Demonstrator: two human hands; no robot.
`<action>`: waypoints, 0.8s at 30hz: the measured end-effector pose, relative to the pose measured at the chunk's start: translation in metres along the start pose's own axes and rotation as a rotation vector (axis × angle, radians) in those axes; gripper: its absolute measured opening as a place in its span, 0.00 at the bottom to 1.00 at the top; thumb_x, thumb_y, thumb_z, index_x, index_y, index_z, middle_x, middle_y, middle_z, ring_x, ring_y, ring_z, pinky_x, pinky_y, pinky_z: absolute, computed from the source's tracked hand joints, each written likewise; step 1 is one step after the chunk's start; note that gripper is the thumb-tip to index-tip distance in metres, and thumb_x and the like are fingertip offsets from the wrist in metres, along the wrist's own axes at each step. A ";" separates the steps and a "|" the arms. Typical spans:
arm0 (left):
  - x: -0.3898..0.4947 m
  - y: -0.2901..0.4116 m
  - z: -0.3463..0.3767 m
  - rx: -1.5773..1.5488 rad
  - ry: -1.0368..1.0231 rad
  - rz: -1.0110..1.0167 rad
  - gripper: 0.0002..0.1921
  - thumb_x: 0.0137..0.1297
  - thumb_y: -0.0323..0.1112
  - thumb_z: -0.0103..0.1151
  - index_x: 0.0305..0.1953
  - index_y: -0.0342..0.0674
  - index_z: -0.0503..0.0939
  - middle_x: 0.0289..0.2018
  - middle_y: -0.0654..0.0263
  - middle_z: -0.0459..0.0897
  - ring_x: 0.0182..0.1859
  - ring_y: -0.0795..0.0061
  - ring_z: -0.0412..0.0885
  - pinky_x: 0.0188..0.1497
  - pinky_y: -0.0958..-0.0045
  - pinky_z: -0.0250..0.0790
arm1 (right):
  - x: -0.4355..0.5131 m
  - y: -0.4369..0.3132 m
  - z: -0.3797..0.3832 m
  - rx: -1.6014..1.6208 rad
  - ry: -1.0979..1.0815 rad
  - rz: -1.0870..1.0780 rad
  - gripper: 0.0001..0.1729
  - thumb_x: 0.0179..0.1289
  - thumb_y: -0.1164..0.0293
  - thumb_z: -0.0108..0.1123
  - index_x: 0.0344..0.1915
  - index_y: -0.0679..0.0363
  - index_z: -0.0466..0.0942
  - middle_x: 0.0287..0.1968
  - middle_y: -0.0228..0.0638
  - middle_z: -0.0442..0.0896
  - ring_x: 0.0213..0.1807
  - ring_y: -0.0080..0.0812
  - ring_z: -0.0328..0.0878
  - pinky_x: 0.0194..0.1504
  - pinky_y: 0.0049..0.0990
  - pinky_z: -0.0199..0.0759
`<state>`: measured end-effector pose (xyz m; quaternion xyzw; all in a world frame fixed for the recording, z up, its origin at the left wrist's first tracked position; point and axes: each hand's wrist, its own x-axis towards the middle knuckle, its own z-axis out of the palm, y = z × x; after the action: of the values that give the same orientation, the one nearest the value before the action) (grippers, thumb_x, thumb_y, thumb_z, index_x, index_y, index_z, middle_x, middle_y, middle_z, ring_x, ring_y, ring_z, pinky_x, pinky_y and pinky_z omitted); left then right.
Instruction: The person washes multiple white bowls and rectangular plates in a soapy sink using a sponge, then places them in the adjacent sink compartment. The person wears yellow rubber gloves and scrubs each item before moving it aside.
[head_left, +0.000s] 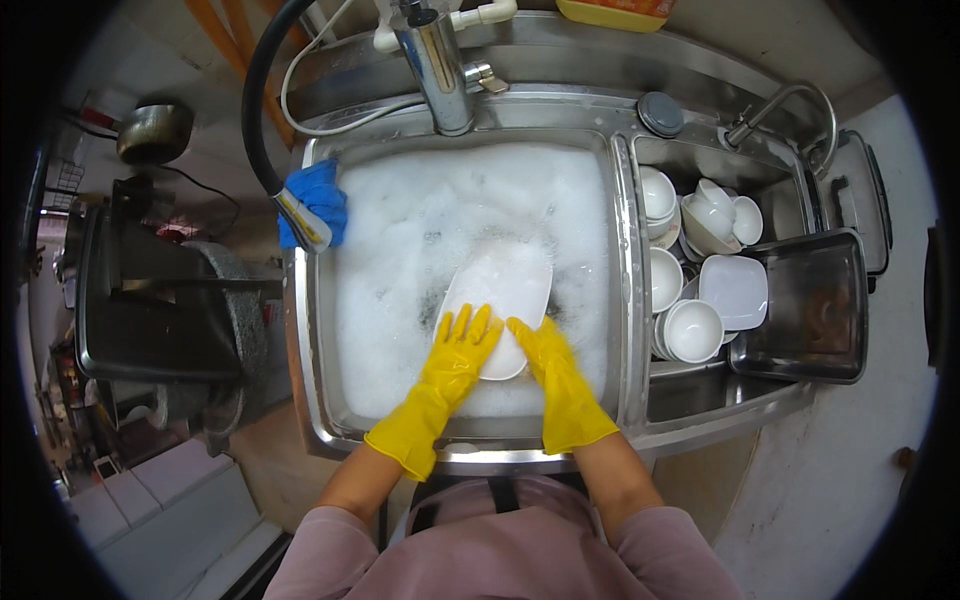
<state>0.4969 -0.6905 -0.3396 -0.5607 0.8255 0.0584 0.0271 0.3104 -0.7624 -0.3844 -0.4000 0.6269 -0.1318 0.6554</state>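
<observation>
A long white plate (499, 289) lies tilted in the foamy water of the large steel sink basin (611, 225). My left hand (454, 356), in a yellow rubber glove, rests on the plate's near left part with its fingers stretched and spread. My right hand (551, 360), gloved in yellow too, is at the plate's near right edge. Its fingertips touch the plate, and part of the fingers is blurred or turned away, so I cannot tell whether it grips the rim. Foam hides the plate's far end.
A black spray hose with a metal head (304, 221) hangs over a blue cloth (330, 195) at the left rim. The tap (439, 71) stands behind the basin. White bowls (694, 330), a square plate (733, 292) and a steel tray (806, 307) occupy the right basin.
</observation>
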 end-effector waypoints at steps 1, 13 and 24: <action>0.001 -0.003 0.000 -0.065 0.054 0.003 0.44 0.54 0.35 0.67 0.75 0.47 0.63 0.75 0.53 0.63 0.75 0.45 0.62 0.76 0.47 0.54 | 0.003 0.004 -0.001 -0.081 0.000 -0.012 0.32 0.66 0.53 0.66 0.61 0.64 0.77 0.54 0.45 0.86 0.51 0.42 0.84 0.53 0.34 0.77; -0.003 -0.015 -0.011 -1.342 0.110 -1.085 0.20 0.61 0.32 0.69 0.55 0.38 0.82 0.40 0.64 0.87 0.41 0.69 0.85 0.45 0.69 0.76 | 0.005 -0.015 0.020 0.258 0.256 -0.203 0.32 0.69 0.50 0.63 0.64 0.60 0.75 0.58 0.43 0.81 0.57 0.41 0.79 0.57 0.33 0.74; -0.030 -0.011 -0.064 -2.095 0.453 -0.971 0.30 0.63 0.24 0.61 0.68 0.36 0.69 0.59 0.53 0.79 0.58 0.56 0.81 0.62 0.57 0.77 | 0.044 -0.102 0.032 -0.344 0.322 -0.561 0.18 0.73 0.66 0.51 0.58 0.57 0.78 0.53 0.47 0.82 0.51 0.50 0.80 0.54 0.41 0.76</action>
<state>0.5198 -0.6752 -0.2741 -0.5627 0.0602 0.5910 -0.5749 0.3810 -0.8464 -0.3486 -0.6349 0.6008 -0.2604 0.4101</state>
